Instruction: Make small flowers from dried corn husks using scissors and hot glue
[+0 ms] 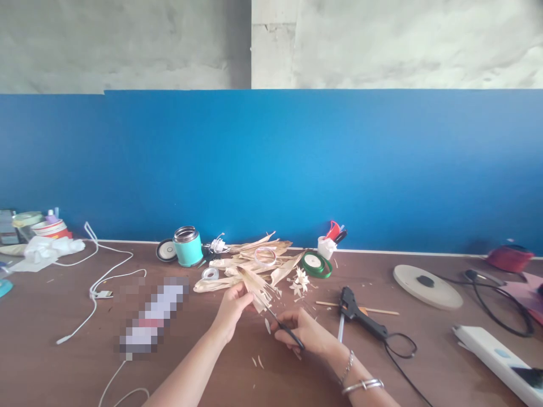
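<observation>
My left hand point(233, 310) pinches a dried corn husk point(254, 291), which fans out in strips toward the right. In my right hand point(303, 332) is a pair of scissors point(291, 334) with black handles, its blades pointing at the lower edge of the husk. Whether the blades touch the husk I cannot tell. Behind my hands lies a heap of more dried husks point(241, 261). Pale husk flowers point(300, 281) rest to the right of the heap. Small cut scraps point(259, 362) are scattered on the brown table below my hands.
A turquoise thermos jar point(188, 247) stands behind the heap's left side. Green ribbon on a spool point(316, 264) and a white pen cup point(326, 247) are at back right. A black glue gun point(360, 316) with a cable lies right, near a power strip point(500, 362). White cables point(106, 277) cross the left.
</observation>
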Motion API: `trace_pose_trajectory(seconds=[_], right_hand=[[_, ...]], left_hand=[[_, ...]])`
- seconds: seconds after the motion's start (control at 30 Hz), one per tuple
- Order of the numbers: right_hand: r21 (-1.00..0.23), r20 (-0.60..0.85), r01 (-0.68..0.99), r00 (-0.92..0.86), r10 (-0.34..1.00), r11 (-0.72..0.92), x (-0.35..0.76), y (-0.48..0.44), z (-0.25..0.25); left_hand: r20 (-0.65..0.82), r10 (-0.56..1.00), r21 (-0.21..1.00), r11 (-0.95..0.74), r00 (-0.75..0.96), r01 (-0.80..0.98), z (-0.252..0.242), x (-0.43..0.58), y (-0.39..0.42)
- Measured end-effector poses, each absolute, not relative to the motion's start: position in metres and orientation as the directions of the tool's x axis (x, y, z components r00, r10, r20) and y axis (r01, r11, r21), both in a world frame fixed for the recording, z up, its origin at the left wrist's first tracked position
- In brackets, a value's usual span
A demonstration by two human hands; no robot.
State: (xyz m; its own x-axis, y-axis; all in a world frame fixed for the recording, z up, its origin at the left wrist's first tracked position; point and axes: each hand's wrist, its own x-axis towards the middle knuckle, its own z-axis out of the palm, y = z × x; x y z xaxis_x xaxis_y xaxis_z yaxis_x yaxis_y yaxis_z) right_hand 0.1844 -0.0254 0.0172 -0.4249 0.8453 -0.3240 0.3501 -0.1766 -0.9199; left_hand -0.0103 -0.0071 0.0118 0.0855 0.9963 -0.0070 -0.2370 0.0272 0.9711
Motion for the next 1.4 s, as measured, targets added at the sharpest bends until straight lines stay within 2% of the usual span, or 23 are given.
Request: trace_pose_trajectory(seconds=[0.53, 1.1, 1.4], right_hand=[[-0.932, -0.292, 0.331, -0.441, 0.849, -0.148, 0.186, -0.024, 0.013], [-0.927, -0.161, 0.374, -0.443, 0.882, 0.019, 0.184, -0.027, 0.022], [-0.936, -0.151, 0.350, -0.453, 0.879, 0.019, 0.185, -0.025, 0.017]], left_hand=[[-0.011, 0.997, 0.975, 0.028, 0.080, -0.219, 0.013, -0.010, -0.008], [-0.019, 0.997, 0.965, 0.038, 0.078, -0.258, 0.009, -0.010, -0.006], [-0.032, 0.996, 0.957, 0.054, 0.081, -0.286, 0.008, -0.010, -0.006]])
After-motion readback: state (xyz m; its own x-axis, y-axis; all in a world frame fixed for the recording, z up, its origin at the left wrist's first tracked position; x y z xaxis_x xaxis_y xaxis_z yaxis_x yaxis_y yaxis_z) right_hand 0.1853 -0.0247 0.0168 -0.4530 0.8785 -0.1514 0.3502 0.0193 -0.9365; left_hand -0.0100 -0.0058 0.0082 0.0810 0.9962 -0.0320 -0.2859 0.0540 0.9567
